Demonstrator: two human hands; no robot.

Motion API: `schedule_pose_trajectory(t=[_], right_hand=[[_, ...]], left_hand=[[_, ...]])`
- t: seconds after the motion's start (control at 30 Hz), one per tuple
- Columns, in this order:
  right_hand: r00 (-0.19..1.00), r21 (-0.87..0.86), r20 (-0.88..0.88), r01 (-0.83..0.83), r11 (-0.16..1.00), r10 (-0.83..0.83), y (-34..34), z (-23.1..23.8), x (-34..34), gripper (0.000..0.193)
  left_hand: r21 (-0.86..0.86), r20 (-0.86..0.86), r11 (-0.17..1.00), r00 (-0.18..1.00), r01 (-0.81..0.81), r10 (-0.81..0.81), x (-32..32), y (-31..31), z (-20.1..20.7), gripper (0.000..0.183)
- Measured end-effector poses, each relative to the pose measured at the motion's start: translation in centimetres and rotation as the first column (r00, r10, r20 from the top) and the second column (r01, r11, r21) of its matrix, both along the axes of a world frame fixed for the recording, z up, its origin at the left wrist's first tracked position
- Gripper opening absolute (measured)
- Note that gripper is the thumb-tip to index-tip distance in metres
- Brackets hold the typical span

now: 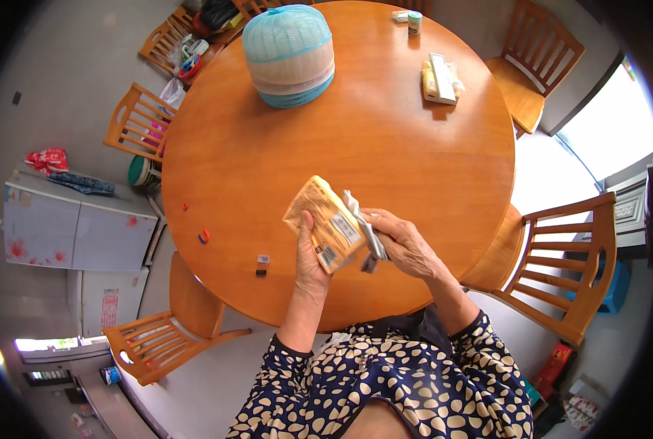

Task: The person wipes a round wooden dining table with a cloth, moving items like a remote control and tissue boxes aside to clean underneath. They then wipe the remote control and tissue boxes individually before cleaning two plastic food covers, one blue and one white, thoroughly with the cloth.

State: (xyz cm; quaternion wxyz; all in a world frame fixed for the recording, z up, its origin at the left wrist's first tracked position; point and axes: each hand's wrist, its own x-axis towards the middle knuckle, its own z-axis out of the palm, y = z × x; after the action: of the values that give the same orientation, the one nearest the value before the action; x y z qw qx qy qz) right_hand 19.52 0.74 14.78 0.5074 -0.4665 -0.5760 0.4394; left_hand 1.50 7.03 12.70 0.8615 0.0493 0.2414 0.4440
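My left hand point(313, 252) grips a yellow-orange soft pack point(322, 212) by its left side, thumb across the front. The pack is held tilted above the near part of the round table, with its printed panel and barcode facing up. At its right edge my right hand point(399, 238) is closed on a crumpled grey cloth point(367, 227). The cloth lies against the pack's side, one end sticking up past my fingers and a darker end hanging below. What is inside the pack does not show.
A wooden round table point(385, 146) bears a blue-and-white mesh food cover point(288, 62), a yellow pack with a white box point(439, 79), a small jar point(414, 23), a red ring-like piece point(204, 236) and a small black block point(261, 272). Wooden chairs point(560, 256) stand around; a fridge point(78, 227) is at left.
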Motion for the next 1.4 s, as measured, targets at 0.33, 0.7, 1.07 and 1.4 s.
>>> schedule_pose_trajectory(t=[0.33,0.7,1.07,1.4], right_hand=[[0.834,0.151,0.079,0.531,0.834,-0.546,3.0,-0.5,-5.0,0.049],[0.728,0.356,0.503,0.316,0.879,-0.466,-2.5,-0.9,-8.3,0.048],[0.699,0.509,0.586,0.076,0.858,-0.41,-0.8,0.2,-5.3,0.041],[0.754,0.323,0.276,0.512,0.796,-0.597,1.1,-1.2,-0.4,0.037]], left_hand=[[0.036,-0.104,0.978,0.973,-0.204,0.206,3.3,-0.3,0.8,0.059],[0.043,-0.122,0.991,0.984,-0.127,0.131,1.9,0.7,0.0,0.07],[0.371,-0.113,0.927,0.989,-0.046,0.095,2.4,-2.2,-0.4,0.059],[0.539,-0.502,0.842,0.814,0.027,0.294,1.9,-3.6,0.4,0.05]])
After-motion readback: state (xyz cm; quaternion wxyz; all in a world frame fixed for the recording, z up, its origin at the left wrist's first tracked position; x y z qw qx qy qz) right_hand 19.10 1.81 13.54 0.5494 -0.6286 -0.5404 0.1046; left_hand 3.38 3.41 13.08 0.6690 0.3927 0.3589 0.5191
